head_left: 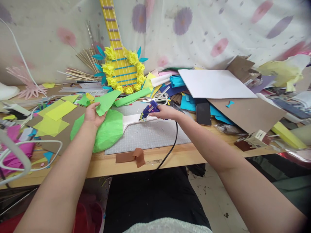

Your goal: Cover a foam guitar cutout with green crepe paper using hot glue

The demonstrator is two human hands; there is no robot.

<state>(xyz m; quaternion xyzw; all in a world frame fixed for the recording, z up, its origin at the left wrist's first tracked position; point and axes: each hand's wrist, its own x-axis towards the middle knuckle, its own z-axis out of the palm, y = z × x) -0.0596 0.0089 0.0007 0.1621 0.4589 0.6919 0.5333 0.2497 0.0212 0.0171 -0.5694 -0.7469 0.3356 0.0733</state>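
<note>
A piece of green crepe paper (108,101) is pinched in my left hand (94,116), raised above a guitar-shaped cutout. The cutout's rounded body (109,131) is covered in green paper, and its white neck (131,119) points right across a grey cutting mat (145,137). My right hand (165,112) grips a blue hot glue gun (150,109) with its nozzle aimed left and down, over the neck. A black cord (175,142) runs from the glue gun down past the table edge.
A yellow paper guitar (123,71) with yellow flowers stands against the curtain. Scissors (161,96), a phone (203,111), a white board (215,83) and brown cardboard (247,113) lie behind and right. Yellow paper sheets (60,110) and a white cable (31,142) are left; brown paper (130,156) is in front.
</note>
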